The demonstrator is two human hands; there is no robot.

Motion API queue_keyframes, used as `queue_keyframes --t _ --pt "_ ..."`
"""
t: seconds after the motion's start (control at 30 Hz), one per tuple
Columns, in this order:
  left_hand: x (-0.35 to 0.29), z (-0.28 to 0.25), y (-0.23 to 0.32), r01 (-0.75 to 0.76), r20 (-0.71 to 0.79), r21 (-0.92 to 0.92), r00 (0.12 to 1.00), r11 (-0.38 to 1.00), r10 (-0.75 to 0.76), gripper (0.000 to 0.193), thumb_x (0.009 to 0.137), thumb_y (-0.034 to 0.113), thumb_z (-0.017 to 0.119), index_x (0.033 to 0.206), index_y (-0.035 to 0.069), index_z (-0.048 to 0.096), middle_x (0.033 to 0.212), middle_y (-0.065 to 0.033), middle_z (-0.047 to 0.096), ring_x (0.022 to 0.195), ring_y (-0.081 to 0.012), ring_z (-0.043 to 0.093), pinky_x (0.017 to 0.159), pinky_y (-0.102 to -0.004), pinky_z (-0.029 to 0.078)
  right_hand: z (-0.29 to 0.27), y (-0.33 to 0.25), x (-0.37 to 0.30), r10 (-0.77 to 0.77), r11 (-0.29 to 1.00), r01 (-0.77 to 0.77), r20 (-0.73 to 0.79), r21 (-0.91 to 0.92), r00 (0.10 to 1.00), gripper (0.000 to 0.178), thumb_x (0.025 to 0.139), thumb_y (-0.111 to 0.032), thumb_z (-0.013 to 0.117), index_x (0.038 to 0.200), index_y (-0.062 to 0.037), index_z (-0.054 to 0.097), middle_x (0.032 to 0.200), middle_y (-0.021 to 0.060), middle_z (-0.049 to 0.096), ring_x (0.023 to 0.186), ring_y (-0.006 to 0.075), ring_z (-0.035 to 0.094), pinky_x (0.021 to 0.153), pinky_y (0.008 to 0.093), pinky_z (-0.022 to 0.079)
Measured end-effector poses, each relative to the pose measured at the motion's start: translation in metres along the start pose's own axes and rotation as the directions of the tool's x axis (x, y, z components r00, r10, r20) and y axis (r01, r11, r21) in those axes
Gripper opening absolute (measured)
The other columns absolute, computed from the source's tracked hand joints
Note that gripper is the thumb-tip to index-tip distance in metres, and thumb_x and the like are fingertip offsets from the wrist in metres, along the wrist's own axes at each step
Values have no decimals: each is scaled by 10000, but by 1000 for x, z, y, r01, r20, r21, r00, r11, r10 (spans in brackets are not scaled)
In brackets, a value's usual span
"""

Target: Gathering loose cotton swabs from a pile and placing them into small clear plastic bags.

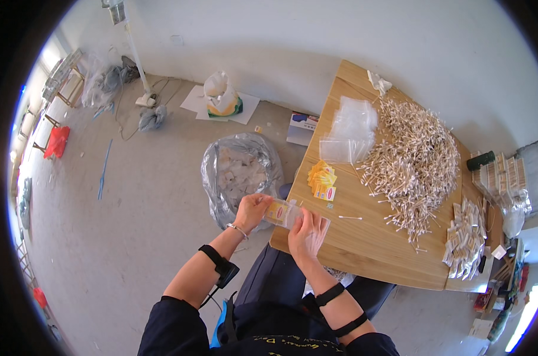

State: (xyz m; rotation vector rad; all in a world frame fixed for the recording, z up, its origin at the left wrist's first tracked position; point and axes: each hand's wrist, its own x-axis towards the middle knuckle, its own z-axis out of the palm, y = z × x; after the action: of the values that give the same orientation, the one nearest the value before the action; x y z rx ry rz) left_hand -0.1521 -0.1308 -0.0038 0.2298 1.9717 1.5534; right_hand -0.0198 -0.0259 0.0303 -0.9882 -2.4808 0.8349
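Note:
Both my hands are at the near left corner of the wooden table point(393, 261). Between them is a small clear plastic bag point(282, 214) with a yellow label card inside. My left hand point(253, 211) pinches its left end. My right hand point(307, 232) is closed round the right end, and more clear plastic shows past its fingers. Whether cotton swabs are inside the bag, I cannot tell. Just beyond lie a fanned stack of yellow cards point(322, 180) and one loose cotton swab point(350, 218). Flat clear bags point(352, 127) lie farther back, beside a big heap of cotton swabs point(414, 160).
Filled small bags point(464, 240) are piled at the table's right, near stacked packs point(501, 178) and a dark cylinder point(481, 160). A grey plastic sack point(212, 190) stands on the floor left of the table. Behind are a blue-white box point(301, 129) and a white-green bag point(221, 98).

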Motion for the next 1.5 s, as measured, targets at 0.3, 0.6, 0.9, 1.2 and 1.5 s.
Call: queue_keyframes --t 0.3,0.6,0.9,1.2,1.5 --pt "-7 -4 18 5 17 57 1000 998 -5 258 922 207 600 954 -35 685 769 -40 664 686 -83 580 615 -254 472 7 -1 -18 -269 947 276 63 -166 961 493 856 -175 570 1316 -27 474 1367 139 373 1255 373 335 1033 541 234" --pt "-3 -6 10 9 16 38 1000 999 -10 274 905 226 617 923 -37 691 747 -43 659 667 -83 569 600 -259 462 -1 -6 -15 -232 956 255 161 -145 959 550 861 -223 575 1351 -28 419 1373 154 364 1267 379 319 1035 543 231" --pt "-6 -5 11 8 -13 39 1000 999 -7 272 906 228 630 918 -38 687 760 -37 658 674 -81 563 610 -249 457 5 2 -48 -312 890 376 258 -256 914 727 871 -312 568 1387 115 284 1496 239 222 1382 403 188 1119 537 147" --pt "-5 -3 14 0 -14 60 1000 998 1 291 909 242 630 933 -43 686 759 -37 650 665 -83 548 589 -260 451 7 -4 -51 -236 911 333 354 -245 905 827 887 -393 541 1411 147 200 1524 290 119 1435 410 48 1151 536 49" --pt "0 -1 2 -52 -10 76 999 996 53 285 899 238 629 940 -38 690 764 -39 651 670 -90 555 593 -266 454 -3 -5 -47 -242 890 358 374 -283 896 863 885 -461 533 1427 122 200 1524 255 160 1437 391 80 1152 531 84"
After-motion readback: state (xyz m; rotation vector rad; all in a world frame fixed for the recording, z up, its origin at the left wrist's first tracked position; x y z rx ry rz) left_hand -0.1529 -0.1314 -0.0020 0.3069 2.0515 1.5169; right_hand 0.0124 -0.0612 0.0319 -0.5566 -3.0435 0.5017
